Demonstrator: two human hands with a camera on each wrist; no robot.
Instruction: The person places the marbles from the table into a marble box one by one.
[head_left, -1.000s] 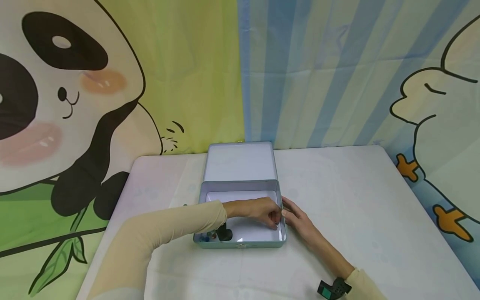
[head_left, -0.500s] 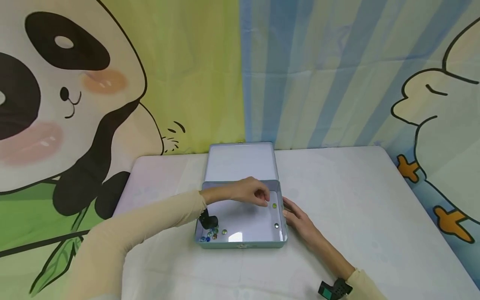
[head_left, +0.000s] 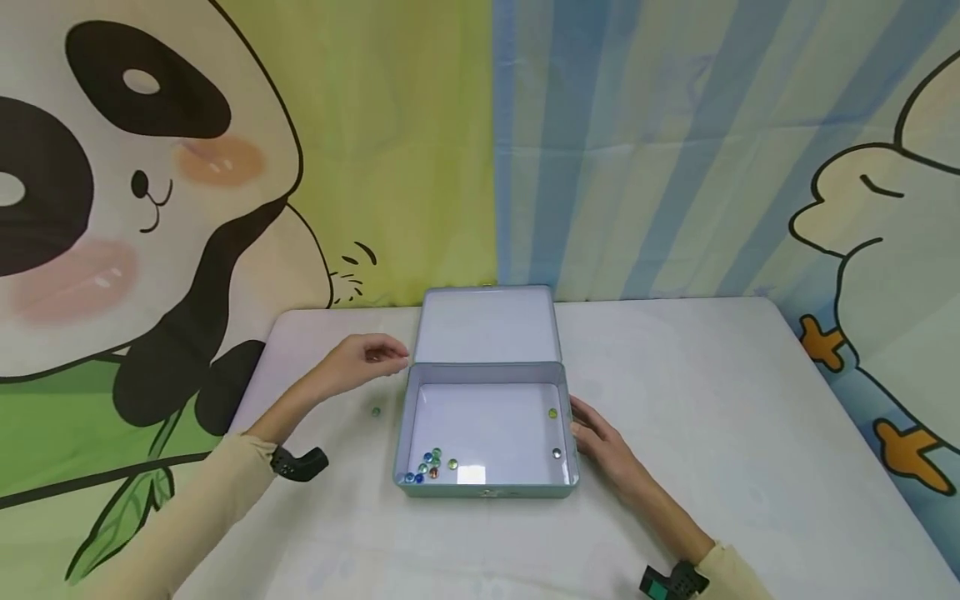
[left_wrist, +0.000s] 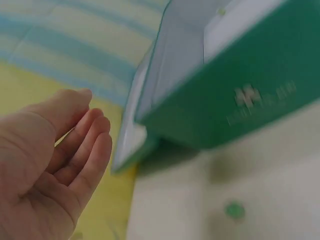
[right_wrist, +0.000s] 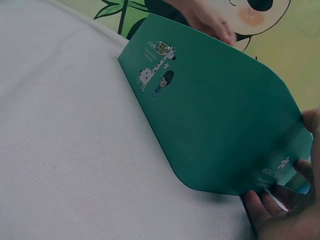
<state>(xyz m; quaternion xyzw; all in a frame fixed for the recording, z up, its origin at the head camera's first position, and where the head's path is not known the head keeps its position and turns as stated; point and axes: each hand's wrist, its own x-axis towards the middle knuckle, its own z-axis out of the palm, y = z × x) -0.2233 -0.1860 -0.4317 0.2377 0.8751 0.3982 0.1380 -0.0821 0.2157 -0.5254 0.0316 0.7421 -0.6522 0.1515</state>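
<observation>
A green tin box (head_left: 487, 492) with its lid (head_left: 487, 325) folded back stands on the table. Several glass marbles (head_left: 427, 457) cluster in its front left corner; a yellow-green marble (head_left: 552, 413) and a clear marble (head_left: 557, 453) lie near the right wall. Outside, left of the box, one green marble (head_left: 376, 412) sits on the cloth. Above the table by the box's back left corner is my left hand (head_left: 363, 364), fingers loosely bent and nothing seen in them. My right hand (head_left: 603, 446) rests its fingers against the outside of the box's right wall.
A white cloth covers the table (head_left: 697, 400). Printed curtains (head_left: 645, 150) hang behind and beside it, with a panda on the left. Each wrist wears a black device, such as the left wrist device (head_left: 298, 464).
My left hand has lifted away from inside the box and moved left past its wall, uncovering the marbles. The right hand stays against the right wall.
</observation>
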